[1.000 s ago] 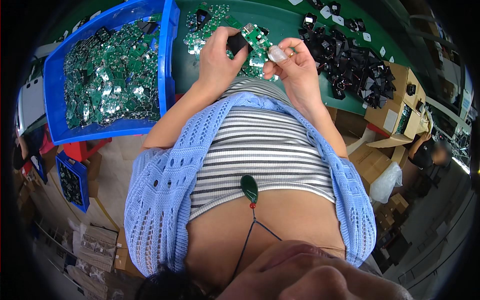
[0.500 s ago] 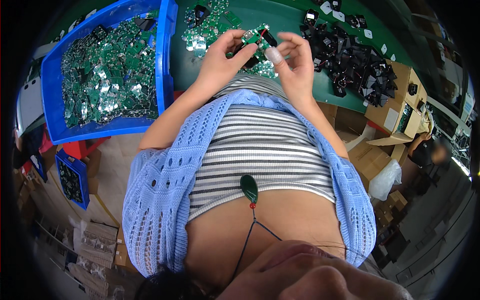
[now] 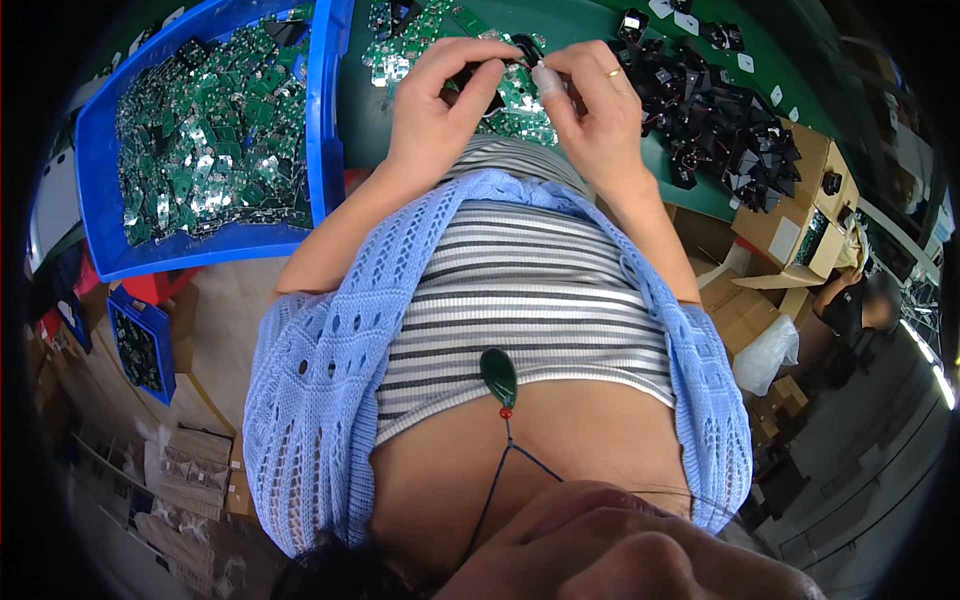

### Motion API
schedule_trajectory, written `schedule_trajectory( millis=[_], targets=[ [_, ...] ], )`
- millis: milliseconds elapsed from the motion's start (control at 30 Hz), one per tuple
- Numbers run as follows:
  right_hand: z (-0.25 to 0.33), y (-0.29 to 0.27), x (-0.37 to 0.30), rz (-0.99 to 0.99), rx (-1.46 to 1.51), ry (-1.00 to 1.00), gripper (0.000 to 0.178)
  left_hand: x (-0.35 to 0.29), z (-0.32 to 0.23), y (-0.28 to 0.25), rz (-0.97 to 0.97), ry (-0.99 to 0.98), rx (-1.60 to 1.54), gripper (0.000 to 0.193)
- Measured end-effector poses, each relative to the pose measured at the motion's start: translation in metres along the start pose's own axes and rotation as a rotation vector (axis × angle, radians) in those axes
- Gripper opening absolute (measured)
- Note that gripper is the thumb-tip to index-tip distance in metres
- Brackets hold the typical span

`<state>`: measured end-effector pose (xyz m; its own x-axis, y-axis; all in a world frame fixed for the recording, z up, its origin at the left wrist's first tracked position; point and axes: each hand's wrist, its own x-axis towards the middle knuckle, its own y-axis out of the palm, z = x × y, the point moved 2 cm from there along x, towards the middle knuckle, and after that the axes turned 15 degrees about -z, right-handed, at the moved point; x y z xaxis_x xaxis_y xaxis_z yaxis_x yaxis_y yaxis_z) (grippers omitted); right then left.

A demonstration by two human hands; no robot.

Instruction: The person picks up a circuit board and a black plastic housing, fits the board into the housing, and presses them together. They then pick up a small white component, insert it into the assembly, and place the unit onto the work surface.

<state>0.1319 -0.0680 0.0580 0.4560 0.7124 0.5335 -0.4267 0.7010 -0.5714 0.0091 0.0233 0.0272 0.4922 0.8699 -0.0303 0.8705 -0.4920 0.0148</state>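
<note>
My left hand (image 3: 440, 105) is closed around a black plastic part (image 3: 462, 82), mostly hidden by the fingers. Its fingertips meet those of my right hand (image 3: 598, 112), whose thumb and index finger are pinched together; what lies between them is too small to make out. A white wrap covers the right thumb tip. A curved black piece (image 3: 527, 46) shows just beyond the fingertips. Under and behind both hands lies a pile of green circuit boards (image 3: 420, 45), so a board held in the hands cannot be told apart from it.
On the left stands a blue bin (image 3: 325, 120) heaped with circuit boards. Many black plastic housings (image 3: 735, 140) are piled at the right of the green table (image 3: 365, 130). Cardboard boxes (image 3: 790, 200) stand past its right edge, with another person (image 3: 850, 305) beyond them.
My right hand has gone from spread fingers to a pinch against the left fingertips. Both hands have tipped the held piece, and the green board with a red wire is no longer clearly visible.
</note>
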Motion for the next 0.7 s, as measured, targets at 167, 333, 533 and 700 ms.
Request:
schedule_trajectory(
  millis=[167, 333, 533, 700],
  targets=[
    [0.009, -0.009, 0.011, 0.109, -0.151, -0.263, 0.017, -0.001, -0.011, 0.002, -0.084, 0.321, 0.189, 0.015],
    [0.013, -0.008, 0.009, 0.171, -0.295, -0.351, 0.020, -0.001, -0.007, 0.006, -0.071, 0.375, 0.226, 0.015],
    [0.004, -0.005, 0.001, 0.128, -0.054, -0.055, 0.013, 0.004, 0.003, 0.005, -0.040, 0.153, 0.086, 0.010],
    [-0.003, 0.003, -0.011, -0.076, 0.249, 0.233, 0.017, 0.003, 0.001, 0.005, 0.079, -0.123, -0.041, 0.012]
  ],
)
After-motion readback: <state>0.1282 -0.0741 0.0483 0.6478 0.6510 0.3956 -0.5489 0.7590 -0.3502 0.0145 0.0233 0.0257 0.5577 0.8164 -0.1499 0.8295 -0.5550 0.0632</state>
